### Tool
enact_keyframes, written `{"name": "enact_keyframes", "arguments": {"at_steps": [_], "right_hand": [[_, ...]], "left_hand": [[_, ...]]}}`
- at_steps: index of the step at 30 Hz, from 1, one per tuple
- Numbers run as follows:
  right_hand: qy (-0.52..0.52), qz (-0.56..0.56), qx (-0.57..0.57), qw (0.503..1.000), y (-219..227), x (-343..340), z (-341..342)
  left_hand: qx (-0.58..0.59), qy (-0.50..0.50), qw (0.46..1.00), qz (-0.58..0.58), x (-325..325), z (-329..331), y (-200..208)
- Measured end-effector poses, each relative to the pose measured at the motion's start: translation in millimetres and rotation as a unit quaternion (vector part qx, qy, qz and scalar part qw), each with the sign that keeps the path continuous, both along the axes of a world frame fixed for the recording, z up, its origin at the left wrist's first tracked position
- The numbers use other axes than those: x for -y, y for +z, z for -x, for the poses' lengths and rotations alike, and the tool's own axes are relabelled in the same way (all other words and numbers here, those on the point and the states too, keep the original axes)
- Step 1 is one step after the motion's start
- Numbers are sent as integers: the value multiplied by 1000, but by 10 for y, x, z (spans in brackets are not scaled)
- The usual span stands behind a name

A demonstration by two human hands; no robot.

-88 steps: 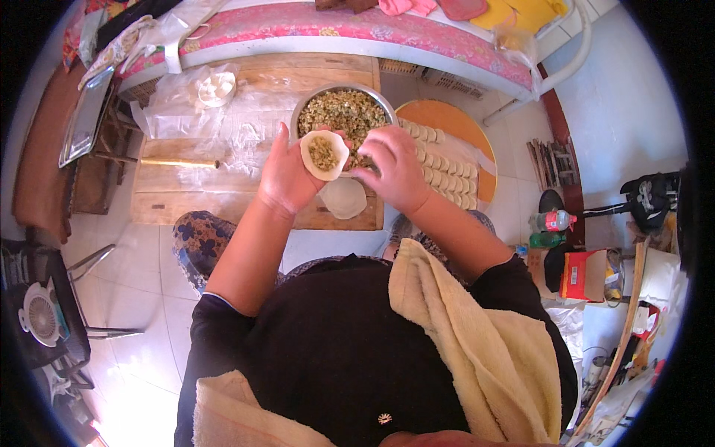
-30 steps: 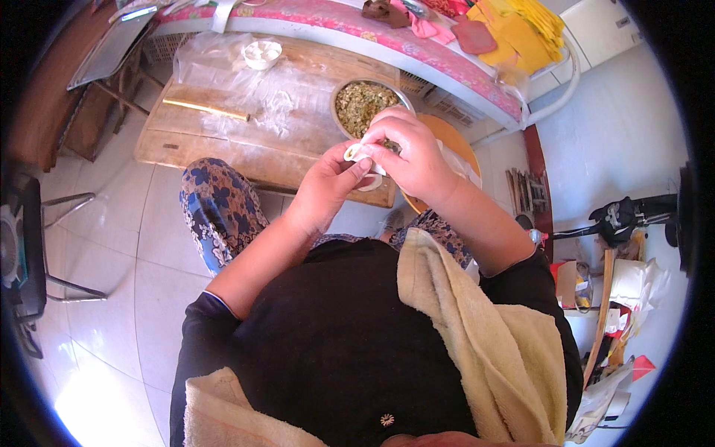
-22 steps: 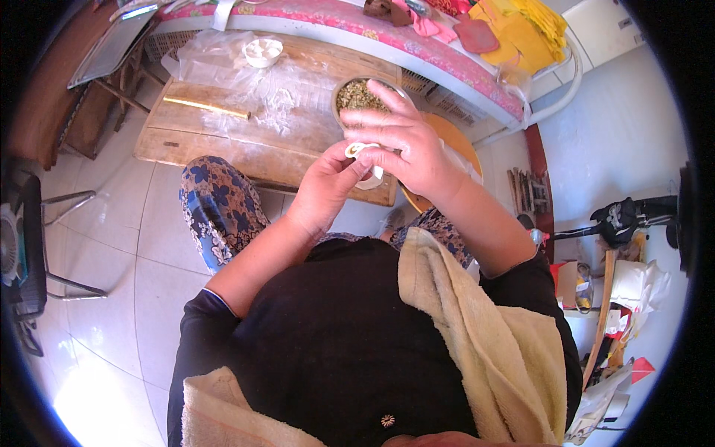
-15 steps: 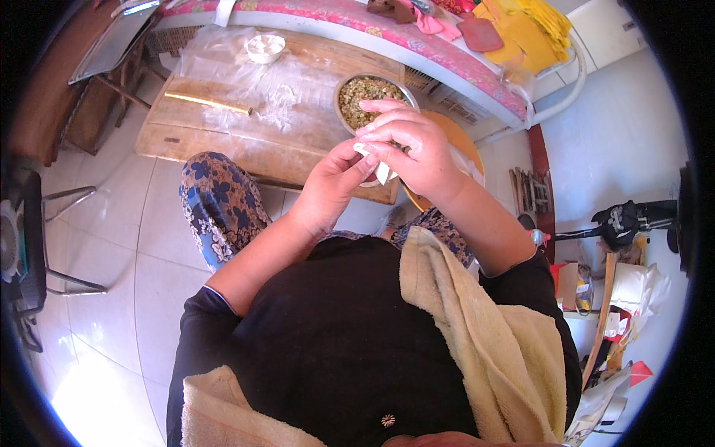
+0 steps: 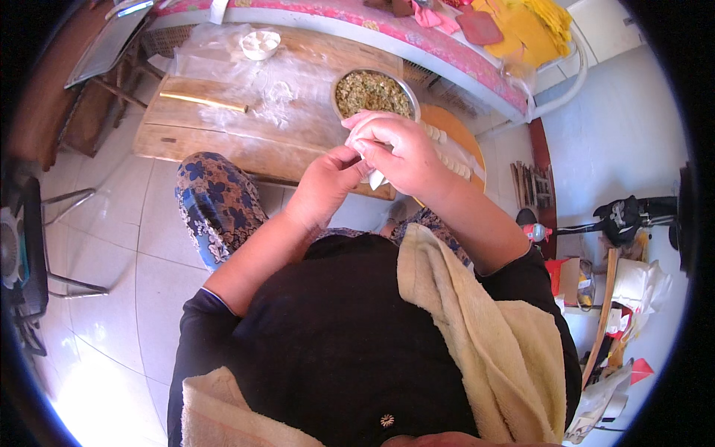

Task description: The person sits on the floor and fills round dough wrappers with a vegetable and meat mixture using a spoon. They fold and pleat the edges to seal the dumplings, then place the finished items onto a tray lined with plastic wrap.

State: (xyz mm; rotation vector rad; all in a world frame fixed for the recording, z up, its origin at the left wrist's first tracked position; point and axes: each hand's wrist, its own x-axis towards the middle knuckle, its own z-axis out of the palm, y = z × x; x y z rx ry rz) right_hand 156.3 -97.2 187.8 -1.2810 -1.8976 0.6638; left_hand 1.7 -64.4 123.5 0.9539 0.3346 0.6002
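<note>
Both my hands meet in front of me, pinching a white dumpling (image 5: 377,179) between them. My left hand (image 5: 325,182) has its thumb and fingertips closed at the dumpling's left edge. Over its top and right side curl the fingers of my right hand (image 5: 406,149), hiding much of the dough. Just beyond them, a metal bowl (image 5: 334,104) is full of chopped, green-flecked filling (image 5: 372,92). Rows of shaped dumplings (image 5: 456,165) lie on a round orange-brown tray (image 5: 468,135) to the right, partly behind my right hand.
A low wooden table (image 5: 175,139) carries a yellowish rolling pin (image 5: 203,102), scattered flour (image 5: 277,95) and a white bowl (image 5: 260,46). Beyond it runs a bed with a pink floral edge (image 5: 320,16). A dark chair (image 5: 30,246) stands at left; a towel (image 5: 477,320) hangs over my chest.
My right hand has curled its raised fingers down over the dumpling and moved slightly lower. The dumpling's pointed end now looks rounder. More of the tray's dumplings show.
</note>
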Motion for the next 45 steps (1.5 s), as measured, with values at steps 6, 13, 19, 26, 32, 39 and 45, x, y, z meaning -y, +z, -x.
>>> {"name": "enact_keyframes", "arguments": {"at_steps": [6,13,19,26,32,39,45], "right_hand": [[-62,-69,-93,991,-159,65,3],[-201,209,-354,889,-284,457,96],[-165,134,-361,908,-180,405,297],[-157,68,-317,933,-288,337,207],[-205,-149,18,967,-377,282,44],[-207,-240,126,940,-305,332,-3],[-156,-233,162,946,-90,274,59]], "left_hand": [[-12,92,992,-85,-108,-72,-90],[33,169,984,-38,-76,-120,-43],[19,190,980,-56,-55,-154,-50],[32,157,981,-113,-73,-153,-90],[6,71,994,-81,-18,-56,-48],[60,69,994,-60,11,-58,56],[44,63,989,-129,27,-46,136]]}}
